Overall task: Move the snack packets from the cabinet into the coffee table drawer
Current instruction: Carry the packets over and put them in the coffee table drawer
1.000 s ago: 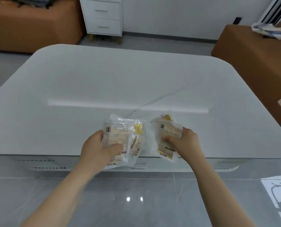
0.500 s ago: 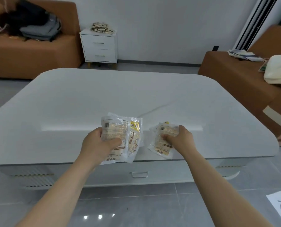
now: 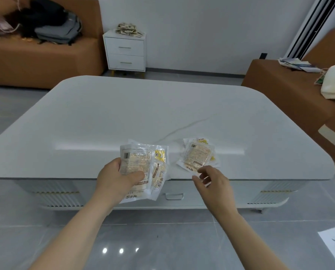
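— Orange sofa (image 3: 45, 61) at the upper left with a grey backpack (image 3: 59, 32) on it, then the white cabinet (image 3: 124, 53). Where are the snacks?

— None visible at the cabinet; its drawers are closed. Lower centre-left, the left grip (image 3: 118, 179) is clenched round a fanned bunch, the held packets (image 3: 141, 164). The thumb lies across the front, and the bunch hangs over the near edge of the white surface (image 3: 104, 123).

— And the drawer?

— Its handle (image 3: 174, 196) shows just right of that bunch, under the edge. The drawer looks closed.

— Further right?

— The loose packets (image 3: 198, 155), a small overlapping pile, lie flat on the surface near its front edge. The right grip (image 3: 213, 182) sits just below them, released, fingers loosely spread and holding nothing. Whether a fingertip touches the pile's corner I cannot tell.

— How will they handle?

— Light, I judge. The film is thin and glossy, so it is slippery and a stack could slide apart. The contents may crumble, so pinch the sealed edges of the whole pile together and don't squeeze the middle. The free grip seems best placed to pull the handle first.
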### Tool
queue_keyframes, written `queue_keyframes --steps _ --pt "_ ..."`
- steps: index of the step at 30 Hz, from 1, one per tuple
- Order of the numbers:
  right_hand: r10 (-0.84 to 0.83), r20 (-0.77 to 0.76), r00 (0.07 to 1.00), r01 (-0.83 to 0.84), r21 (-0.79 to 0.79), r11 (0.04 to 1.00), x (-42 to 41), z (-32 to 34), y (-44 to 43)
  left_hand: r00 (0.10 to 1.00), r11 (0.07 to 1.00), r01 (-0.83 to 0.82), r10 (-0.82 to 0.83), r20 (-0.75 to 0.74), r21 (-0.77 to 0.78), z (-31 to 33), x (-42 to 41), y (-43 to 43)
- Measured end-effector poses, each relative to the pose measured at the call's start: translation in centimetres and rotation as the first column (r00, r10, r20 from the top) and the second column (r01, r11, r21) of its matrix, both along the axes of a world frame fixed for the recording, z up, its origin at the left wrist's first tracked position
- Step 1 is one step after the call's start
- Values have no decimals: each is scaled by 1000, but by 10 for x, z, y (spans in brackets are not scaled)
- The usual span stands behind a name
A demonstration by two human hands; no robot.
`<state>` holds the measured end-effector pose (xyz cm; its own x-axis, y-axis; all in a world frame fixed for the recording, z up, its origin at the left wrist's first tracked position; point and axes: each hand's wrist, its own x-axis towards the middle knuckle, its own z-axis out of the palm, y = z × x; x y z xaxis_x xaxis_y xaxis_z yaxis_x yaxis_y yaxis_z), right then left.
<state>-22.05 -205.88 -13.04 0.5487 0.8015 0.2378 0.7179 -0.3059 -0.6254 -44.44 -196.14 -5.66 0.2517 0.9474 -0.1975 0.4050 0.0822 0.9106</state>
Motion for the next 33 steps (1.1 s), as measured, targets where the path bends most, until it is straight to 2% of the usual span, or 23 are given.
queue_keyframes --steps 6,10,15,21,33 --pt "96 8 995 -92 -207 974 -18 -50 -3 996 997 -83 83 40 -3 -25 -13 -14" --pt "226 17 974 -198 -427 882 -22 -82 11 993 994 -97 99 58 -46 -43 -18 -23" --pt "291 13 956 -233 -569 788 -28 -107 27 993 996 -61 68 93 -71 -44 -11 -16" --pt "239 10 971 -199 -522 830 -36 -123 23 998 996 -52 54 28 -72 -55 -18 -2" --pt "297 73 952 -215 -528 822 -53 -125 -21 998 998 -54 54 -15 15 -44 -38 -6"
